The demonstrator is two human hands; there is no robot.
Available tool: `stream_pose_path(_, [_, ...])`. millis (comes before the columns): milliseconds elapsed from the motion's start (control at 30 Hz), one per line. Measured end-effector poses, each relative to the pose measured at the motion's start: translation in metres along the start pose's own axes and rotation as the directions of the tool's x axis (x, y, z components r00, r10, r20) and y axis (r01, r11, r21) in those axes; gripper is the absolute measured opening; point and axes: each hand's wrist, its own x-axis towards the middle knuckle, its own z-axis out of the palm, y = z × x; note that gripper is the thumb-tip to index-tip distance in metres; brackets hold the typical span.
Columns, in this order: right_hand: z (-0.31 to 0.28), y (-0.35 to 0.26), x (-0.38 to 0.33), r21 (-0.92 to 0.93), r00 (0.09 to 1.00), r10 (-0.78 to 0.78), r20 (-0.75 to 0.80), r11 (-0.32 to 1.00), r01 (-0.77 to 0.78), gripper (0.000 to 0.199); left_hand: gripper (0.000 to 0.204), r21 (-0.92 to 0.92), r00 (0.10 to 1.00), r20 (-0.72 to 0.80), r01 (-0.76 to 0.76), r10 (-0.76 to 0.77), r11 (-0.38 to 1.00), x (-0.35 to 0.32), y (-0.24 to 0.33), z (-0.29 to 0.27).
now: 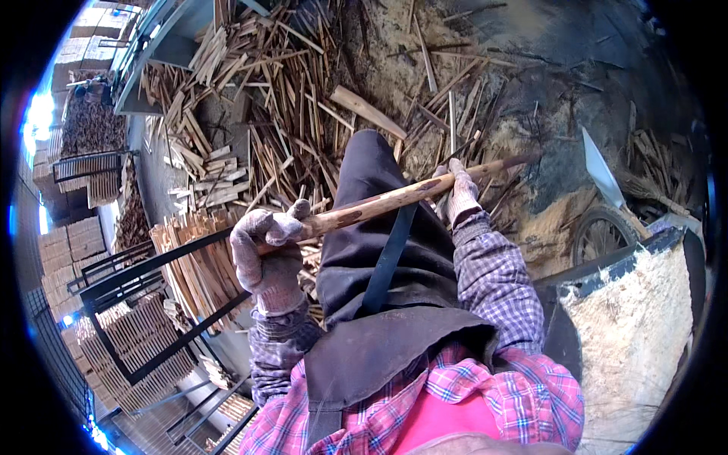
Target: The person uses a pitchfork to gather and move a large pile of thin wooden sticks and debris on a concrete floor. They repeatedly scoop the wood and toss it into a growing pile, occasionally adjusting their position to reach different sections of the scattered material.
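A long, rough wooden pole (371, 206) with patches of dark bark lies slantwise across the front of my dark apron (379, 174). My left hand (265, 246), in a pale, dirty knit glove, is closed around its thicker left part. Farther along, my right hand (461, 191), gloved too, grips the pole near its darker far end. That end reaches out past my right hand over the littered ground. A dark strap (388, 262) hangs down the apron beneath the pole.
Wood offcuts (284, 114) heap ahead and to the left. Bundled slats (193, 262) and a black metal frame (95, 303) stand at my left. At right are a wheel (603, 236), a white-bladed shovel (600, 168) and a dark bin (561, 322) of sawdust (633, 315).
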Motion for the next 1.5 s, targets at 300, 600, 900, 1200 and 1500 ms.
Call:
stream_pose_path(300, [0.046,-0.061,0.119,0.184,0.975,-0.218,0.049,0.961,0.206,0.023,0.034,-0.18,0.953,0.208,-0.185,0.221,0.966,0.151,-0.045,0.022])
stream_pose_path(600, [0.214,-0.026,0.216,0.198,0.983,-0.18,0.041,0.966,0.169,0.036,0.037,-0.226,0.994,0.084,-0.052,0.073,0.973,0.423,-0.112,-0.082])
stream_pose_path(900, [0.254,-0.056,0.288,-0.042,0.957,-0.194,-0.217,0.981,0.19,0.034,0.034,-0.266,0.98,0.199,0.041,0.013,0.963,0.536,-0.15,-0.125])
stream_pose_path(1200, [0.257,-0.063,0.322,-0.081,0.957,-0.083,-0.278,0.995,0.063,0.037,0.027,-0.066,0.944,-0.308,0.103,-0.118,0.993,0.56,-0.137,-0.101])
stream_pose_path(1500, [0.272,-0.053,0.377,-0.073,0.914,-0.366,-0.174,0.931,0.358,0.027,0.027,-0.12,0.971,-0.188,0.128,-0.149,0.984,0.644,-0.201,-0.149])
